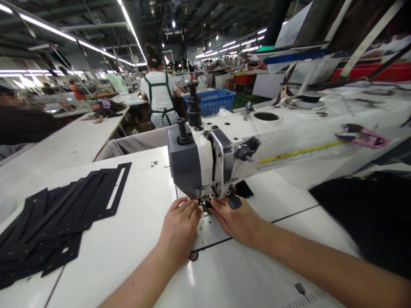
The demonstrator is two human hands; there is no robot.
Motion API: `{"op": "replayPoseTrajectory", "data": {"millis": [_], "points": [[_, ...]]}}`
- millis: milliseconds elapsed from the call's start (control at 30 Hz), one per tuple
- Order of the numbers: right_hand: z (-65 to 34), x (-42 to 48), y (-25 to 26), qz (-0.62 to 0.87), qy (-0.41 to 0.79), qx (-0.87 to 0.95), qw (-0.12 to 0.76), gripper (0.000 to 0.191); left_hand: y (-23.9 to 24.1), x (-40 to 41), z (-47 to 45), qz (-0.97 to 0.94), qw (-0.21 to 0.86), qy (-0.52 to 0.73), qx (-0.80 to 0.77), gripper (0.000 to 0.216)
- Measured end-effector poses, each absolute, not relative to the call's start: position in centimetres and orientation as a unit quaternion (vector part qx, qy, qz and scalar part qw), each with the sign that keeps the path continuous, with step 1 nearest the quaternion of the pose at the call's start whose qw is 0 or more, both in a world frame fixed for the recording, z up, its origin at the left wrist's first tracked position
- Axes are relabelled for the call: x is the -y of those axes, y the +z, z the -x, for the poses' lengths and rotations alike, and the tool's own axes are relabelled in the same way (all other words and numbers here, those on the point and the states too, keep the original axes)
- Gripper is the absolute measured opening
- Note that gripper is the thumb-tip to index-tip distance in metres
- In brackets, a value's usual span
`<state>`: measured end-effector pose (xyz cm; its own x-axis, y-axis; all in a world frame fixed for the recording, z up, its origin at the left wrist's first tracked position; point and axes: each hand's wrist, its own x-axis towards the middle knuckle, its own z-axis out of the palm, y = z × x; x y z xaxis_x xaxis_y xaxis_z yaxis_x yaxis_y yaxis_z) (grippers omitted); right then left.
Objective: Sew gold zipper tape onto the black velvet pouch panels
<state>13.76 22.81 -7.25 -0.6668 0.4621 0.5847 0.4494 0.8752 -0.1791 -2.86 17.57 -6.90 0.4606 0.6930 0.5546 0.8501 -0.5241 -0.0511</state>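
Black cloth [245, 189] shows only a corner beneath the sewing machine [201, 158] — the rest is hidden from me. Left hand [182, 223] and right hand [239, 219] lie close together near the needle, fingers slightly bent; I can't tell whether they grip anything.

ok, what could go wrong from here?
1. Fingertips of the left hand and right hand are right under the sewing machine head; one might get caught if it runs.
2. The hands mostly hide the work there, so misalignment could be missed.
3. The black pieces on the left overlap in a loose fan; a bump could slide them.
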Motion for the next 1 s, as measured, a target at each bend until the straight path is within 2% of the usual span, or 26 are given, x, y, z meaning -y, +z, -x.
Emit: {"op": "replayPoseTrajectory", "data": {"millis": [200,300,433,500,600,700,867,933,1000], "points": [[-14.2,-24.0,-7.9,0.245,0.047,0.91,0.332,0.013,-7.4,-17.8,3.2,0.825,0.16,-0.26,0.475,0.022],[-16.3,-25.3,-7.4,0.263,0.035,0.921,0.286,0.014,-7.2,-17.6,3.4,0.814,0.169,-0.273,0.483,0.022],[-19.0,-23.7,-6.4,0.349,-0.059,0.914,0.198,0.009,-6.0,-15.7,1.6,0.836,0.201,-0.257,0.441,0.021],[-19.3,-21.0,-6.4,0.357,-0.032,0.918,0.169,0.014,-5.4,-14.4,-0.2,0.86,0.18,-0.237,0.415,0.022],[-19.4,-16.2,-6.6,0.367,0.103,0.903,0.198,0.019,-5.3,-13.3,-2.5,0.886,0.096,-0.202,0.406,0.031],[-20.3,-12.9,-6.3,0.408,0.308,0.831,0.218,0.019,-5.7,-13.3,-2.9,0.884,-0.005,-0.219,0.414,0.024],[-21.3,-12.7,-5.0,0.433,0.706,0.537,0.16,0.045,-4.8,-13.2,-1.9,0.687,-0.252,-0.391,0.558,0.02],[-19.9,-13.6,-4.7,0.388,0.791,0.433,0.192,0.055,-4.2,-13.0,-2.0,0.58,-0.372,-0.451,0.568,0.024],[-17.8,-14.7,-4.7,0.344,0.82,0.396,0.228,0.058,-3.9,-12.8,-2.4,0.488,-0.472,-0.494,0.543,0.031]]}}
